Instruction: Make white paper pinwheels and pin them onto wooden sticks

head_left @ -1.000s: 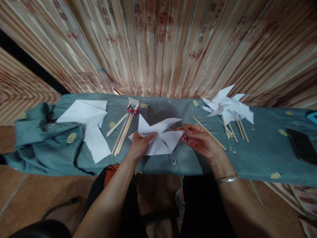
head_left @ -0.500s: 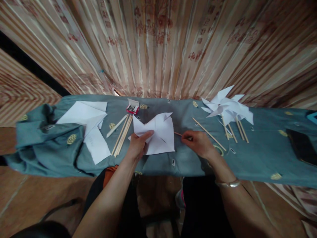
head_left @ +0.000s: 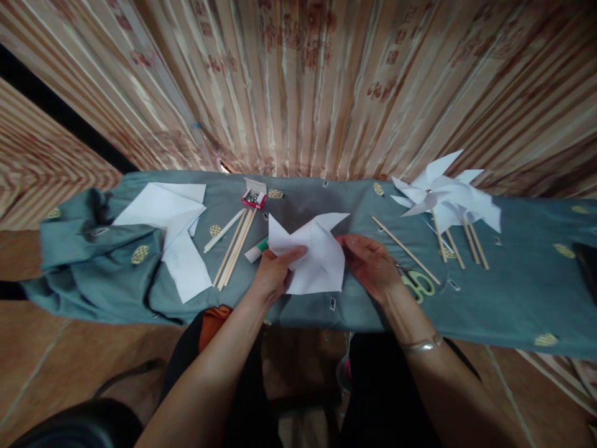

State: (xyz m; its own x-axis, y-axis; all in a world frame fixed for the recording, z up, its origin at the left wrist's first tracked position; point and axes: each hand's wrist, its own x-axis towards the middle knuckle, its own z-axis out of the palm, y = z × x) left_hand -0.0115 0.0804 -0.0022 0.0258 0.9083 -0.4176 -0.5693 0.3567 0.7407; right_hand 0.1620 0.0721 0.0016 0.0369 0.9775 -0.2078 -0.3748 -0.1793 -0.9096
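A white paper pinwheel (head_left: 318, 258) with corners folded in toward its centre is held above the cloth. My left hand (head_left: 275, 270) grips it from the left, thumb lying across the folded middle. At its right edge, my right hand (head_left: 370, 261) is closed with its fingertips on the paper, some of them behind it. Whether those fingers also hold something thin cannot be seen. A glue stick (head_left: 256, 249) with a green band lies partly behind my left hand. Green-handled scissors (head_left: 418, 285) rest beside my right wrist.
Finished pinwheels (head_left: 441, 193) on sticks lie at the right. One loose stick (head_left: 405, 250) is nearer. On the left are several wooden sticks (head_left: 237, 249), a white candle-like rod (head_left: 224, 231), a red box of pins (head_left: 254, 198) and paper sheets (head_left: 161, 208). A phone (head_left: 586, 264) sits far right.
My right hand has moved from a little right of the paper onto its right edge. The thin reddish stick it pinched no longer shows. Another pinwheel corner now appears folded in.
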